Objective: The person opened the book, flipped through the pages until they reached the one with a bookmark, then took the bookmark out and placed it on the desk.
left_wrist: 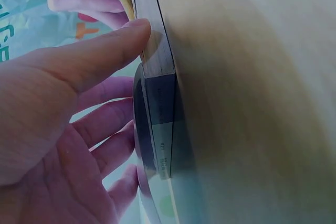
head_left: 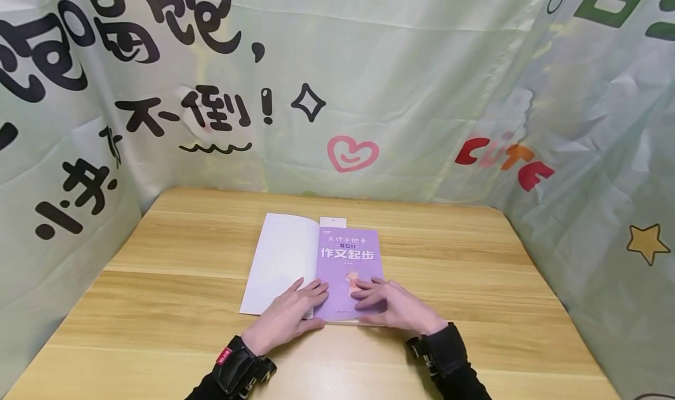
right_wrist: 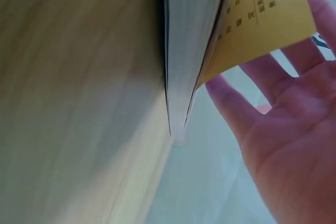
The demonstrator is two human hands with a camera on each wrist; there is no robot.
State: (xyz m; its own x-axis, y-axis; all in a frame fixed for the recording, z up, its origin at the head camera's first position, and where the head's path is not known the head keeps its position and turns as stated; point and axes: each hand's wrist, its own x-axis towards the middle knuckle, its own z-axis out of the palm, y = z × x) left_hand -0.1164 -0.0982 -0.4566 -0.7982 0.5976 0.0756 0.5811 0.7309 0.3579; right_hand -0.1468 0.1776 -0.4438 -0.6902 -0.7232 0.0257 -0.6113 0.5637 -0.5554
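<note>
A book with its white front flap folded left lies on the table, showing a purple page with white Chinese lettering. My left hand rests over the fold, fingertips on the purple page. In the left wrist view its thumb presses the bottom edge of the page block, near the spine. My right hand pinches the purple page near its lower right corner. The right wrist view shows this page's yellowish printed underside raised from the block, fingers behind it; the thumb is mostly hidden.
A small white tab sticks out past the book's top edge. Bare wood of the table lies on both sides of the book. A printed fabric curtain hangs behind and beside the table.
</note>
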